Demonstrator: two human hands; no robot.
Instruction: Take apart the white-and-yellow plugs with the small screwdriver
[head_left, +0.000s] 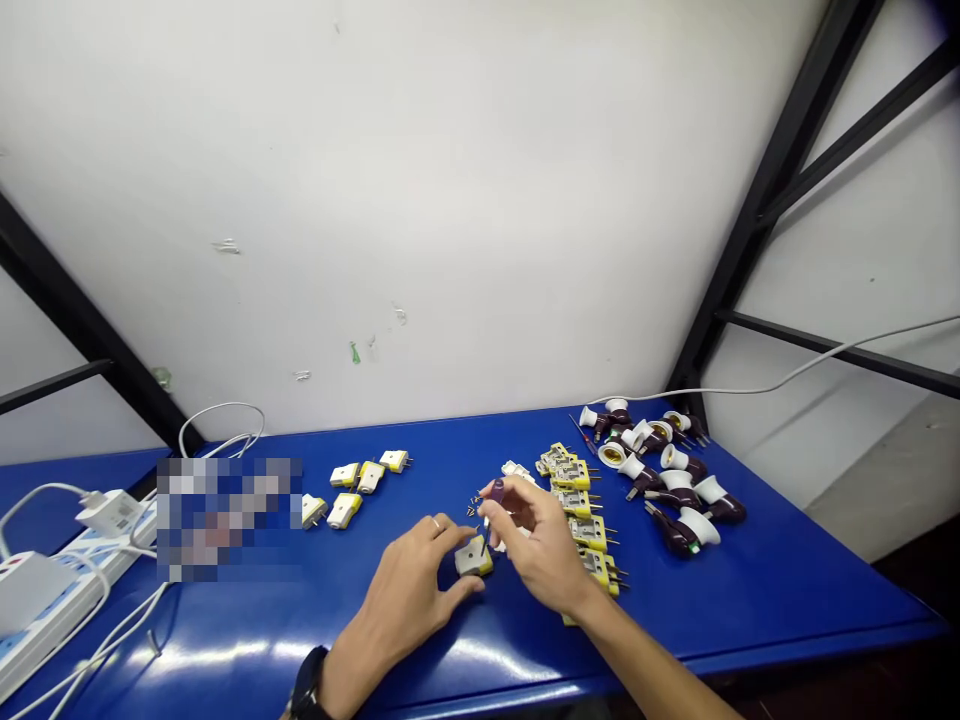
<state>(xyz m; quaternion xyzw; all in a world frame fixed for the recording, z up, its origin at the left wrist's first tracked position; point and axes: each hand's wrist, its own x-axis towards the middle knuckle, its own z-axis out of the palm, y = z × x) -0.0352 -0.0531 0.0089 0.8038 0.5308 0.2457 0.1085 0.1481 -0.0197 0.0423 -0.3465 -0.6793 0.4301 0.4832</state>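
On the blue surface (750, 600), a yellow-and-white plug (469, 558) lies pinched between thumb and finger of the left hand (405, 582), while the right hand (544, 545) is closed round a screwdriver (497, 490) whose shaft reaches down to the plug's upper face. Just beyond that plug lie small screws (472, 506); to its right runs a row of opened plugs (589, 533), with lamp holders (679, 487) farther out, and well to its left sits a loose group of closed plugs (370, 477).

Bright light, probably from above, glares off the blue table (450, 465).
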